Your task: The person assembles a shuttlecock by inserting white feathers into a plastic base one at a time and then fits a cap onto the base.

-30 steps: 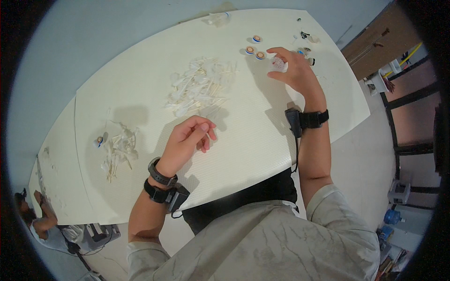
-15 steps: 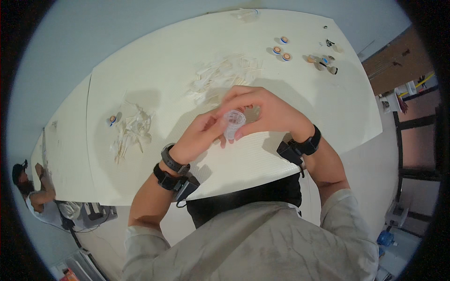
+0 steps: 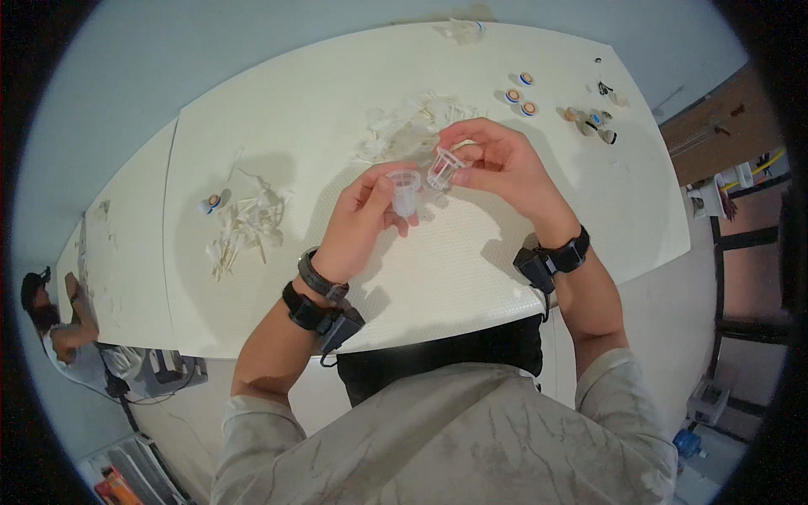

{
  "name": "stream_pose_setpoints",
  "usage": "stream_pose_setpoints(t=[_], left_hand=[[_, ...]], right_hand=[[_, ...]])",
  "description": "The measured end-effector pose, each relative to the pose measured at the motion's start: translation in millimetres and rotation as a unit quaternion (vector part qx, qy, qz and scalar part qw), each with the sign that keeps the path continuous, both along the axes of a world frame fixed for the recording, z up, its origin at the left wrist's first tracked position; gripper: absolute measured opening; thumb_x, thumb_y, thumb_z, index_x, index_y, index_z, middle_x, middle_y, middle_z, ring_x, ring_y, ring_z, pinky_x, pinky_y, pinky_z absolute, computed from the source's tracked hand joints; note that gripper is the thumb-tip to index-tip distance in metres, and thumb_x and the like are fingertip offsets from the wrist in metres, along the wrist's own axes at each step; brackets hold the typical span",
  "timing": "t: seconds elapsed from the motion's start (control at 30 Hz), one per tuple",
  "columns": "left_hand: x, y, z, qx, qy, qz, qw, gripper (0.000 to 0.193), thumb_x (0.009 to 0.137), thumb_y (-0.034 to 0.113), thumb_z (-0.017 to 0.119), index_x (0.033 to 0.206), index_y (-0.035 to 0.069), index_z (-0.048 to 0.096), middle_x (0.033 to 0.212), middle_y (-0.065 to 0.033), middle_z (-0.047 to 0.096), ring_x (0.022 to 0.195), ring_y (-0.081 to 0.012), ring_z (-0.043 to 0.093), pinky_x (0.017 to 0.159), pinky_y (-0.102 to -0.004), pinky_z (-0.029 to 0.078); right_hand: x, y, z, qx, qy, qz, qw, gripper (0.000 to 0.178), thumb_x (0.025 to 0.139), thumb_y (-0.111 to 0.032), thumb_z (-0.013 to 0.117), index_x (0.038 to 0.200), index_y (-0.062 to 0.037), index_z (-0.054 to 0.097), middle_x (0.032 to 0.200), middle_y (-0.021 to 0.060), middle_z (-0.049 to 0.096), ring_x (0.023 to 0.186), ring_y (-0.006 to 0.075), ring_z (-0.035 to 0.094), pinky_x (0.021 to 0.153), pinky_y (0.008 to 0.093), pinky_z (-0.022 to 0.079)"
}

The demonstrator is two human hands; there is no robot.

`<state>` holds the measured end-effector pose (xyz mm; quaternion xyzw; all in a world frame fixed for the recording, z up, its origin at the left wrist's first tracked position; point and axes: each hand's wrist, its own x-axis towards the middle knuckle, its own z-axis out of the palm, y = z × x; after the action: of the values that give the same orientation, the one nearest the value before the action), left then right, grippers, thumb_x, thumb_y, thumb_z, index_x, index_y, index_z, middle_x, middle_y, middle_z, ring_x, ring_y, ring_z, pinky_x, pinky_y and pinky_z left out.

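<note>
My left hand (image 3: 364, 220) holds a small clear plastic cup (image 3: 406, 191) above the white table (image 3: 522, 261). My right hand (image 3: 498, 165) pinches a small clear cage-like plastic insert (image 3: 443, 168) just right of the cup, the two parts close but apart. Both hands hover in front of a loose pile of clear plastic parts (image 3: 412, 128). Each wrist wears a black band with a small black device.
A heap of thin pale plastic pieces (image 3: 244, 229) with one small round cap (image 3: 213, 202) lies at the left. Three small round caps (image 3: 519, 94) and several small dark-and-tan parts (image 3: 592, 119) sit at the far right. Another person (image 3: 52, 324) is at the far left edge.
My right hand came back from the far right of the table to the middle. Both hands met, then drew slightly apart, now holding a cup and an insert separately.
</note>
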<state>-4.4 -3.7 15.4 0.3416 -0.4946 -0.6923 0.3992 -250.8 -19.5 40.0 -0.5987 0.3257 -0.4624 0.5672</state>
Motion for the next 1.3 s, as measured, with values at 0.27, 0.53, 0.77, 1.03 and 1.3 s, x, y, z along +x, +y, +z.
stream_pose_setpoints(t=[0.27,0.53,0.77,1.03,1.3], left_hand=[[0.9,-2.6,-10.0,-0.075,-0.013,0.037,0.996,0.043,0.112,0.034,0.041,0.139,0.003,0.053,0.117,-0.0074,0.065,0.097,-0.0156,0.064,0.081,-0.0339,0.055],[1.5,-3.0,-8.9,-0.041,0.008,0.023,0.999,0.044,0.113,0.034,0.039,0.139,0.001,0.053,0.12,-0.0085,0.065,0.107,-0.0171,0.063,0.092,-0.0359,0.053],[-3.4,-4.1,-3.5,0.001,0.063,0.066,0.996,0.049,0.114,0.037,0.034,0.139,-0.002,0.05,0.115,-0.0104,0.063,0.105,-0.0181,0.058,0.098,-0.0355,0.047],[2.0,-6.2,-6.5,-0.017,0.048,0.001,0.999,0.056,0.112,0.05,0.026,0.134,0.004,0.051,0.089,-0.0011,0.052,0.084,-0.0152,0.048,0.082,-0.033,0.042],[3.0,-1.1,-15.3,-0.031,0.045,0.004,0.998,0.061,0.109,0.057,0.026,0.13,0.007,0.054,0.111,-0.003,0.061,0.098,-0.0157,0.056,0.088,-0.0341,0.043]], right_hand=[[11.6,3.5,-0.3,-0.012,0.119,0.086,0.989,0.056,0.081,-0.007,0.084,0.132,-0.0041,0.061,0.108,0.0044,0.071,0.095,0.0098,0.065,0.078,0.0252,0.051],[10.7,5.3,4.0,-0.008,0.147,0.079,0.986,0.056,0.08,-0.004,0.084,0.131,-0.0047,0.061,0.099,0.0009,0.07,0.089,0.0089,0.064,0.075,0.0251,0.05],[8.7,5.1,5.3,-0.01,0.165,0.076,0.983,0.054,0.081,-0.005,0.083,0.131,-0.0056,0.062,0.1,0.0021,0.071,0.089,0.01,0.064,0.076,0.0264,0.051],[10.7,3.6,-3.1,-0.044,0.141,0.05,0.988,0.057,0.08,-0.004,0.084,0.132,-0.0054,0.06,0.104,0.0022,0.07,0.098,0.0119,0.066,0.084,0.0287,0.052],[19.1,6.9,-7.0,-0.022,0.119,0.088,0.989,0.067,0.078,-0.007,0.087,0.137,-0.0022,0.057,0.107,0.0064,0.068,0.097,0.0134,0.066,0.083,0.0282,0.055]])
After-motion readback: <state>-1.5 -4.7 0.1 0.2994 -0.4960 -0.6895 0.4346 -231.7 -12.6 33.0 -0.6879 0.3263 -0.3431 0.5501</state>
